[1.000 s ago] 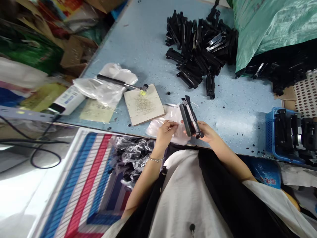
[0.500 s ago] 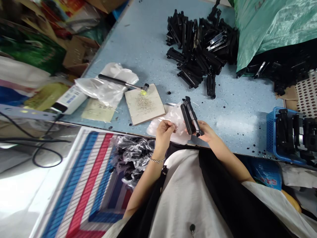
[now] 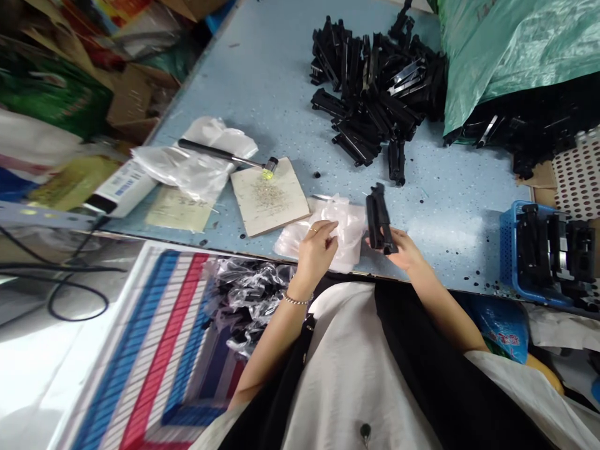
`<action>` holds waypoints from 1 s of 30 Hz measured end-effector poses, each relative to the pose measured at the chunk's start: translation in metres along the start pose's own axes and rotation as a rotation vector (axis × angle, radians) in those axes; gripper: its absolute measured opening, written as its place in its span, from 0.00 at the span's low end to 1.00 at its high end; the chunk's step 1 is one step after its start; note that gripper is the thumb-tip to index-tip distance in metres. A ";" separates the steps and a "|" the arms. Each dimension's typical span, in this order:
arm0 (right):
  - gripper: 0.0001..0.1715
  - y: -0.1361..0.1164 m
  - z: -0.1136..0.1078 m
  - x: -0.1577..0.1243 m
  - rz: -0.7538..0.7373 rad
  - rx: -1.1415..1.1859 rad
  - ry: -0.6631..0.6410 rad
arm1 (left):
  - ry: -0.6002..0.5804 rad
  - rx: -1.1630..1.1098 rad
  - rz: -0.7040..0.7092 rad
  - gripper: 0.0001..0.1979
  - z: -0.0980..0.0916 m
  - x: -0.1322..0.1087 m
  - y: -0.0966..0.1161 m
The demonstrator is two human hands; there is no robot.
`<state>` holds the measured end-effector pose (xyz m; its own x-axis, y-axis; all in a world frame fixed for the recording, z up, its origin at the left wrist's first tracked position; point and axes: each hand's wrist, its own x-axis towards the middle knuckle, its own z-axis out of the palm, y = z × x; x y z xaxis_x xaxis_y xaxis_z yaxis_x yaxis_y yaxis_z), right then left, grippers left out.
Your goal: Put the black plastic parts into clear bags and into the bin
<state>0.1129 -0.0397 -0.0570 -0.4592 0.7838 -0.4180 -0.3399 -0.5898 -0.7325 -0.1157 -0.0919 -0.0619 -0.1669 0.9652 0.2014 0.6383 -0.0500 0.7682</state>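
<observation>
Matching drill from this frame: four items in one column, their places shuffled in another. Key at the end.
1 black part
2 clear bag
3 hammer
4 blue basket

A at the right edge of the table
B gripped in the right hand
C under the left hand
D lying across white bags, head on a brown card

Pairs: 1-B, 2-C, 3-D, 4-A

Black plastic part [image 3: 377, 215] upright in right hand [image 3: 404, 249]; clear bag [image 3: 328, 234] flat, table edge.
</observation>
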 end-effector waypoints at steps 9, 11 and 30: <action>0.15 0.013 -0.008 -0.048 0.625 0.193 -0.319 | -0.142 -0.092 0.109 0.32 0.010 -0.006 -0.008; 0.12 0.022 -0.007 -0.031 0.594 0.162 -0.254 | -0.175 -0.069 0.211 0.34 0.006 -0.012 -0.001; 0.31 -0.081 -0.009 0.074 -0.446 -1.197 0.470 | -0.672 0.123 -0.512 0.16 -0.157 -0.114 -0.041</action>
<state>0.1143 0.0677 -0.0335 -0.0959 0.9953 0.0095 0.6400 0.0690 -0.7653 -0.2410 -0.2399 -0.0213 -0.0006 0.8100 -0.5864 0.6895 0.4251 0.5865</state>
